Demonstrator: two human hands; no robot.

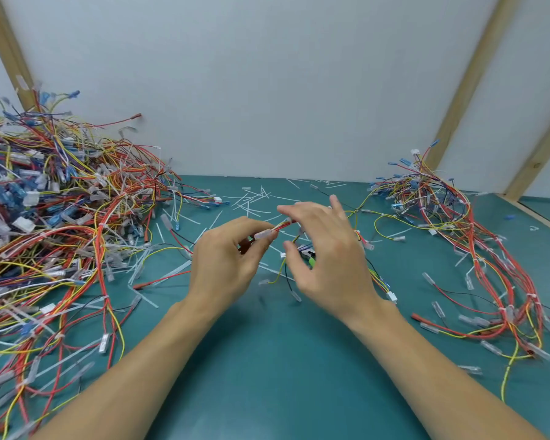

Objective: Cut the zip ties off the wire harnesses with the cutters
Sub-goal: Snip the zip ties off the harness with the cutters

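Note:
My left hand [227, 262] pinches a wire harness [275, 229] near its clear terminal sleeve, red and yellow wires running right from the fingers. My right hand [327, 255] hovers just beside it with fingers spread and relaxed, its fingertips close to the same wires. Under the right palm lie the cutters [308, 254], dark with a green handle tip, mostly hidden by the hand; they rest on the green mat and no hand holds them. Cut white zip tie pieces [251, 200] are scattered on the mat beyond the hands.
A large tangled pile of harnesses [54, 217] fills the left side. A smaller pile [477, 249] lies on the right. The green mat [283, 360] shows bare in front of me. A white wall with wooden posts [467, 90] closes the back.

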